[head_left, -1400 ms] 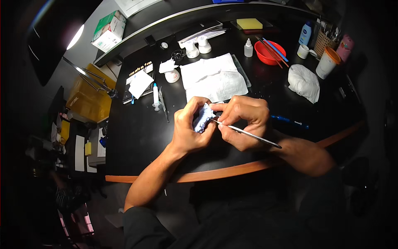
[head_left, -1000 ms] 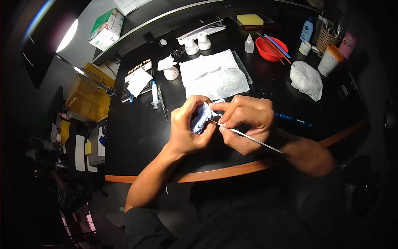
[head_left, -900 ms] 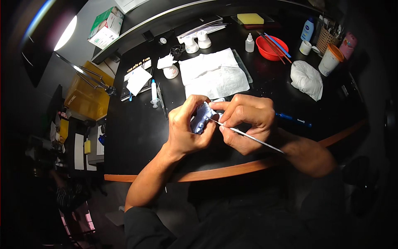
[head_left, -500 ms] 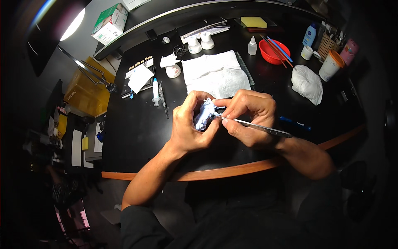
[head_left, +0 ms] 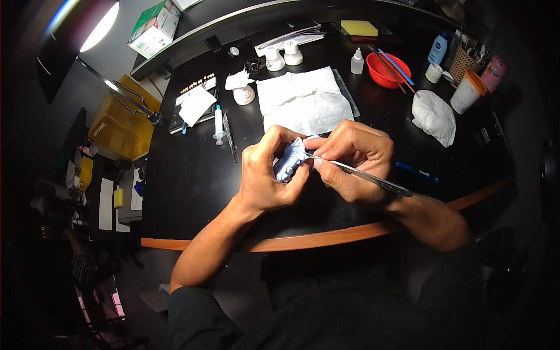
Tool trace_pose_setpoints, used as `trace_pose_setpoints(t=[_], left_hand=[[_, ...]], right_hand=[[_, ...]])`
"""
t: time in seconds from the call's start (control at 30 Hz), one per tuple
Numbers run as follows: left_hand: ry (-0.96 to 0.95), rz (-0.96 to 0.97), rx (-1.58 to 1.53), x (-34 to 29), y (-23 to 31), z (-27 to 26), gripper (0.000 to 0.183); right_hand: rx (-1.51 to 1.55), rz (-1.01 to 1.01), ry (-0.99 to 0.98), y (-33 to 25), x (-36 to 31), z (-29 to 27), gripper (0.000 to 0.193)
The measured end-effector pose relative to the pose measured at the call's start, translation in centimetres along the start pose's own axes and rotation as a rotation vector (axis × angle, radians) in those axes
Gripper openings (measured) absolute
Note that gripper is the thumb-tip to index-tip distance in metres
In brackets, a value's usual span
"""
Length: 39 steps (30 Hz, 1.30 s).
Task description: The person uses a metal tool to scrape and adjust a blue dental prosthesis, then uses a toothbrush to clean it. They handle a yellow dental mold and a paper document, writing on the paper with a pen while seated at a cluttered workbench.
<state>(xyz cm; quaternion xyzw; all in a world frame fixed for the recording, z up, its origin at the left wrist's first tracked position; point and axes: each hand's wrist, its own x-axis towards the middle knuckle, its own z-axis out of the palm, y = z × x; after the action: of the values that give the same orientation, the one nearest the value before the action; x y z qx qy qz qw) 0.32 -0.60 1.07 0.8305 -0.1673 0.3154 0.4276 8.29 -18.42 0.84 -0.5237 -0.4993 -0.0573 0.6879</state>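
Centre of frame: left hand (head_left: 265, 181) cups a pale blue dental cast (head_left: 290, 162) above the black worktop (head_left: 192, 175); right hand (head_left: 354, 160) pinches a thin metal tool (head_left: 361, 175), tip on the cast; since the earlier views the grip is unchanged, suggesting ongoing fine work.

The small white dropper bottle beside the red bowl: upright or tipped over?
Upright. The small white dropper bottle stands on its base on the black table, nozzle tip pointing up, just left of the red bowl.
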Motion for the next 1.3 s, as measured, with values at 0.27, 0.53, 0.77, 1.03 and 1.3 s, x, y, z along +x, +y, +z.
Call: trace_pose_setpoints(t=[0.27,0.53,0.77,1.03,1.3], left_hand=[[-0.012,-0.039,-0.046,-0.2,0.1,0.2,0.025],[0.021,-0.096,-0.042,-0.6,0.1,0.5,0.021],[0.022,-0.134,0.042,-0.7,0.7,0.7,0.023],[0.031,-0.130,0.083,-0.7,0.6,0.6,0.025],[0.045,-0.108,0.080,-0.9,0.3,0.9,0.028]], right_hand=[[-0.079,0.011,0.004,-0.1,-0.4,0.0,0.010],[-0.303,-0.177,-0.029,-0.8,0.0,0.4,0.012],[-0.334,-0.166,-0.050,-1.0,-0.1,0.4,0.011],[-0.325,-0.161,-0.055,-0.8,0.1,0.4,0.012],[-0.331,-0.142,-0.057,-0.8,-0.2,0.4,0.012]])
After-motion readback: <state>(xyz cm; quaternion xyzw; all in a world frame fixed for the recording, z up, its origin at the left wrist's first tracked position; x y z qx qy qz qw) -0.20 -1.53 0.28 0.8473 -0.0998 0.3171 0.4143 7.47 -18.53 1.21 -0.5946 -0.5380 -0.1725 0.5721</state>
